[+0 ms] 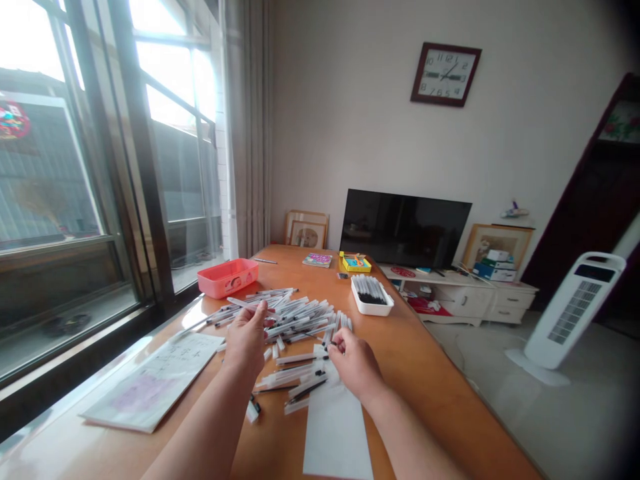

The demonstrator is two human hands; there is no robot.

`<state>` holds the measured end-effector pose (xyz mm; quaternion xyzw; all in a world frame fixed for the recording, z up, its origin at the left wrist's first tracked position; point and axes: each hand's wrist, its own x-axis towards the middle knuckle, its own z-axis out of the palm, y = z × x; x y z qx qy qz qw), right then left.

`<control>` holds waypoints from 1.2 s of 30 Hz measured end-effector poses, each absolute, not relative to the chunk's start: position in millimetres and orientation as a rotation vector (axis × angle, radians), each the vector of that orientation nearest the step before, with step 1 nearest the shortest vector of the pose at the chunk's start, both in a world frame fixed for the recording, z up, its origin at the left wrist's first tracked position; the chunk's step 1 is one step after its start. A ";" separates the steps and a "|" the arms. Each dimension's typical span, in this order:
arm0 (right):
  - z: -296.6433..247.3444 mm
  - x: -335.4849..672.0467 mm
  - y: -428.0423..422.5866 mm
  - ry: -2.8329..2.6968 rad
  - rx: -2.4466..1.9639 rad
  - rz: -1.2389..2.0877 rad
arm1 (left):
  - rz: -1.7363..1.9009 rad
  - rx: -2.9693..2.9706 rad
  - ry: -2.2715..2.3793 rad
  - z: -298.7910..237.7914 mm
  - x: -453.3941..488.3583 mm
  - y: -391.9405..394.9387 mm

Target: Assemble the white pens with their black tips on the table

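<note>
A heap of several white pens and loose pen parts (295, 317) lies on the orange wooden table (425, 373). My left hand (247, 337) is raised over the heap's near left side, fingers curled round a white pen barrel that sticks out to the left. My right hand (353, 360) rests at the heap's near right side, fingers pinched on a small dark pen part. More pens and refills (300, 387) lie between my hands, beside a white sheet of paper (335, 433).
A white tray of assembled pens (371, 293) stands beyond the heap, a pink tray (227, 277) at the left near the window. A printed sheet (155, 380) lies near left. A colourful book (318, 260), a yellow box (355, 262), a TV (403, 227) and a white fan (570, 313) are farther off.
</note>
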<state>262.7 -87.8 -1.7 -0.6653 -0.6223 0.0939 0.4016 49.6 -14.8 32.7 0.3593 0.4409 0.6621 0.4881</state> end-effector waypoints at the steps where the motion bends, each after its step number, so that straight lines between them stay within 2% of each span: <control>1: -2.6 264.7 -86.7 -1.568 -1.688 0.237 | 1.643 0.868 1.079 33.8 48.0 -13.9; 7: -3.4 268.5 -86.1 -1.566 -1.621 0.296 | 1.654 1.138 1.108 29.2 51.6 -14.1; 16: -9.8 273.3 -76.0 -1.369 -1.566 0.312 | 1.013 2.099 1.490 17.0 64.9 -27.0; 19: -13.9 276.7 -71.7 -1.311 -1.512 0.433 | 0.782 2.356 1.529 17.1 66.6 -30.1; 22: -15.1 284.3 -69.0 -1.269 -1.489 0.507 | 0.659 2.448 1.504 14.4 67.6 -30.7; 30: -4.9 319.1 -72.9 -1.263 -1.950 0.244 | 0.616 2.467 1.452 6.7 68.4 -27.2; 36: -12.0 323.3 -76.1 -1.452 -2.134 0.319 | 0.616 2.505 1.416 4.7 67.7 -25.4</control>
